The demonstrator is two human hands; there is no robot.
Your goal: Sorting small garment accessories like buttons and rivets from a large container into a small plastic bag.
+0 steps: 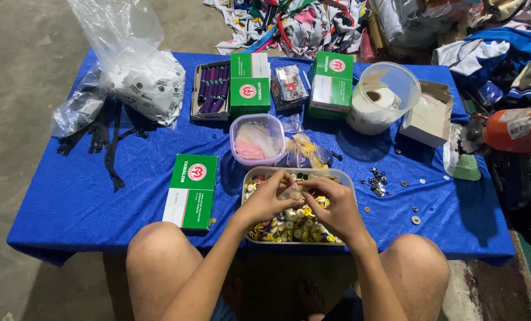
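Both forearms come in from below, between the bare knees, and the hands meet over a tray of buttons (331, 175). The left hand (267, 199) is curled, its fingers bent inward and pinching at a small clear plastic bag (291, 191). The right hand (332, 208) is bent at the wrist, its fingers closed on the same bag from the other side. The bag is crumpled between the fingertips of both hands, so which way its opening points cannot be told. It hangs just above the mixed buttons, near the far middle of the tray.

The tray is a pale rectangular tub with its long axis running left to right, near the front edge of a blue cloth-covered table (87, 196). Just behind it are a round-cornered clear container (257, 139) holding pink and white packets and a knotted bag with yellow pieces (306, 152). A green and white box (191, 191) lies to the left of the tray. Loose buttons (416, 220) and small dark metal parts (377, 181) are scattered to the right. Further back are two more green boxes (250, 83), a box of purple zippers (212, 90) and a clear tub with a white roll (382, 98).
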